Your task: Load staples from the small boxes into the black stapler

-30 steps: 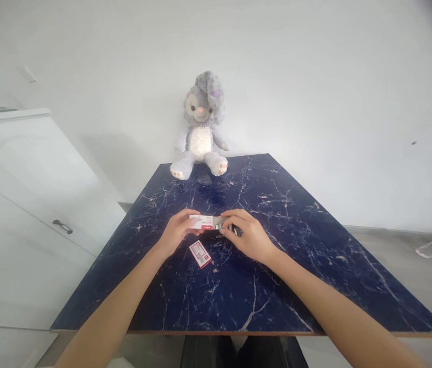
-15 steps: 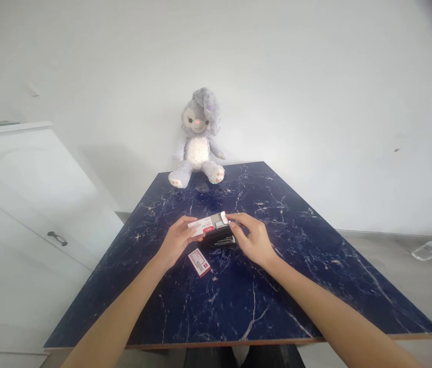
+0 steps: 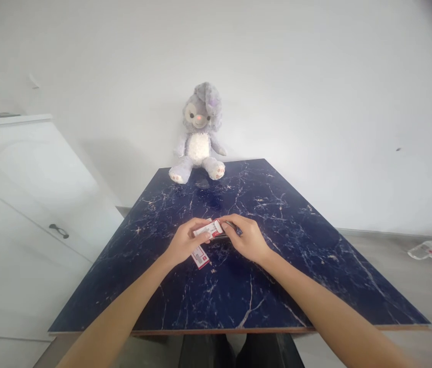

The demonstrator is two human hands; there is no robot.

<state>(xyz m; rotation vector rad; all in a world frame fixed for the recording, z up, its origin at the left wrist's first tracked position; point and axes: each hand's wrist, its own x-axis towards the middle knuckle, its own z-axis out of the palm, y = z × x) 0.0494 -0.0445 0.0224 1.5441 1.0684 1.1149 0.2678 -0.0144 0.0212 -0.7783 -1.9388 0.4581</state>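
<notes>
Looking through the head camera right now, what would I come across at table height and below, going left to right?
White cabinet → left hand → held red-and-white box → right hand → clear plastic item on the floor.

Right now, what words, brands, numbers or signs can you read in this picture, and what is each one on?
None can be read for certain.
White-and-red box in the left hand: print, too small and blurred.
Red-edged box on the table: print, too small to read.
Clear plastic item on the floor: a red mark, too blurred to tell.
</notes>
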